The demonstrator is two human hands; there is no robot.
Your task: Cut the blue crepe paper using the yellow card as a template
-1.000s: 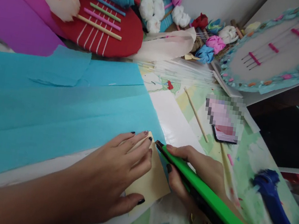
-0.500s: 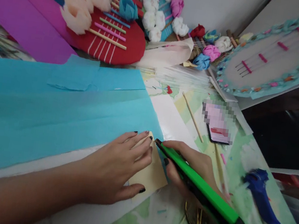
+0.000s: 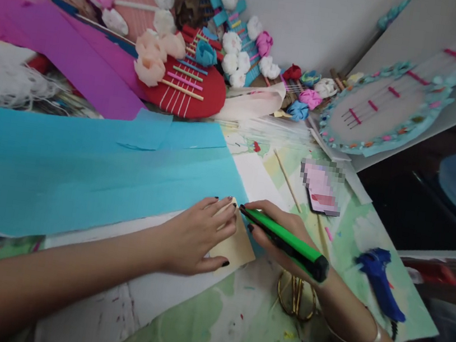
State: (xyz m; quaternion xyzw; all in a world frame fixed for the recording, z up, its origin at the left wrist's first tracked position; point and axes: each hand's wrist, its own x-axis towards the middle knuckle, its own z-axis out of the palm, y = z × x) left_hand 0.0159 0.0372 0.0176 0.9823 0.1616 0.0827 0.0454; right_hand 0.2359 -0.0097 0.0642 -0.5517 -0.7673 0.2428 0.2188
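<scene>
Pale wall (image 3: 300,17) stands behind a craft table (image 3: 184,332) whose covering is patterned in green, and finished-looking pieces are crowded along its far side, among them a red oval panel (image 3: 201,102) with white strings and coloured sticks, perhaps so that the near part gives room for work. Nearer, a wide sheet of turquoise paper (image 3: 83,173) lies flat, partly over a white sheet (image 3: 168,293), which probably protects the table. Across the near right edge of the turquoise paper rests a small pale yellow card (image 3: 240,246). On this card the left hand (image 3: 199,238) lies open, palm down, with its fingers stretched toward the upper corner and the thumb spread apart; it seems to hold the card steady. The right hand (image 3: 289,220) is closed around a green and black utility knife (image 3: 286,237), whose tip is just beside the card's right edge, so the card may serve as a guide; whether a blade is out, I cannot tell. Gold-handled scissors (image 3: 297,295) lie near the right wrist, and a blue glue gun (image 3: 382,278) lies farther right, both apparently within easy reach but outside the turquoise paper.
</scene>
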